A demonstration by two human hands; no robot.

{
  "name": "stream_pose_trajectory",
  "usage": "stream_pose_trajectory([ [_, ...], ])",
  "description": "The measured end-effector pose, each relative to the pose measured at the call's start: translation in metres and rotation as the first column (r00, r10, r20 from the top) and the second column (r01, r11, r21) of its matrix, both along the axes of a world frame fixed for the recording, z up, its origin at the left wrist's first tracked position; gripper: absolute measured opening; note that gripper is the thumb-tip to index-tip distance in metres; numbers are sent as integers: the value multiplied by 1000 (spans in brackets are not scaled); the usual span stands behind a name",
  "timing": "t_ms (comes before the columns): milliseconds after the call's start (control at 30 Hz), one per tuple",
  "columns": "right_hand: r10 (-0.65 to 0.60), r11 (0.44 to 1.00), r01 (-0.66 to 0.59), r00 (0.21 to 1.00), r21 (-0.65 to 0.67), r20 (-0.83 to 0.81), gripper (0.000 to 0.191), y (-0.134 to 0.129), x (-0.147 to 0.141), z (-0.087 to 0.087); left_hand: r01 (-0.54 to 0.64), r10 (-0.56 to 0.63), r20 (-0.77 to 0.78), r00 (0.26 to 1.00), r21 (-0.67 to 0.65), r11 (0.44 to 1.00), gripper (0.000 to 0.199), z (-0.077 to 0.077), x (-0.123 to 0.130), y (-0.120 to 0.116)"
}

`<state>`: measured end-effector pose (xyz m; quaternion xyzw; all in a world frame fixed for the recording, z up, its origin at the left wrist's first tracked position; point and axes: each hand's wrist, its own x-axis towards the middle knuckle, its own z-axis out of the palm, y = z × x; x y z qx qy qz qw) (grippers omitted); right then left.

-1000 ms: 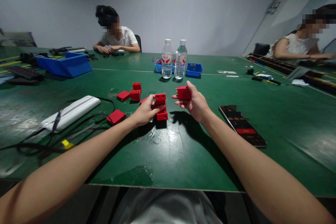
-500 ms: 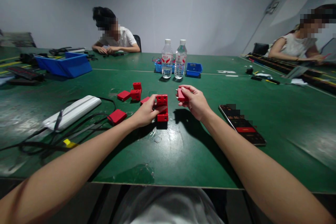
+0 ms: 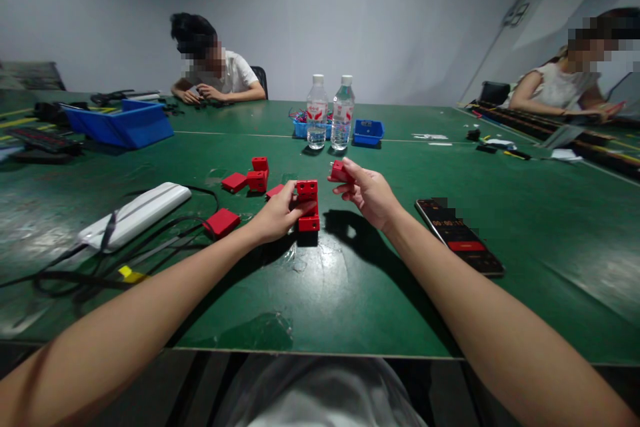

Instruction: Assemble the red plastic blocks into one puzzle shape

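Note:
My left hand (image 3: 278,215) grips a red bracket-shaped block (image 3: 309,221) with round holes, upright on the green table (image 3: 350,307). To its right, my right hand (image 3: 367,192) holds a smaller red block (image 3: 340,171) between thumb and fingers, raised above the table. Small metal pins stick out of that block's left side. Beyond my left hand lie a flat red block (image 3: 234,181) and a stepped red piece (image 3: 258,177). Another red block (image 3: 223,221) rests beside black cables, left of my left hand. One more red piece (image 3: 275,191) is partly hidden behind my left fingers.
A white power strip (image 3: 137,213) with black cables lies left, a phone (image 3: 459,237) right. Two water bottles (image 3: 317,113) (image 3: 343,113) stand ahead by a small blue tray (image 3: 369,133). A large blue bin (image 3: 123,123) sits far left. Two people sit across the table.
My right hand has turned the small red block, so its pins point more up and left, and has moved it slightly left. My left hand keeps its hold on the bracket-shaped block.

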<state>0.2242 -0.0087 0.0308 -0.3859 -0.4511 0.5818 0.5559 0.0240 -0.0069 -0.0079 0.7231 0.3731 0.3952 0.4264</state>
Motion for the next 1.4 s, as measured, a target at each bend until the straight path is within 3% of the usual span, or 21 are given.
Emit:
stream_pose_trajectory([
  [200,-124,983,132,990,-128,66,46,0,0,2,12,-9,-72,997,36,999,28,-1,-1,1],
  [400,-98,988,107,992,-112,84,53,0,0,-1,-2,12,-148,989,71,997,30,-1,-1,2],
  [733,-132,973,116,989,-197,-70,36,2,0,0,-8,15,-130,991,56,998,26,-1,-1,2],
  [867,-125,976,107,988,-190,-87,31,4,1,-1,-6,11,-109,994,48,999,26,-1,-1,2],
  [1067,-96,989,78,985,-128,-143,7,2,0,-1,-16,22,-126,992,52,999,27,0,-1,1],
  [1400,-71,997,69,991,-20,-114,19,3,-3,-4,-7,11,-107,994,30,1000,33,-1,0,3],
])
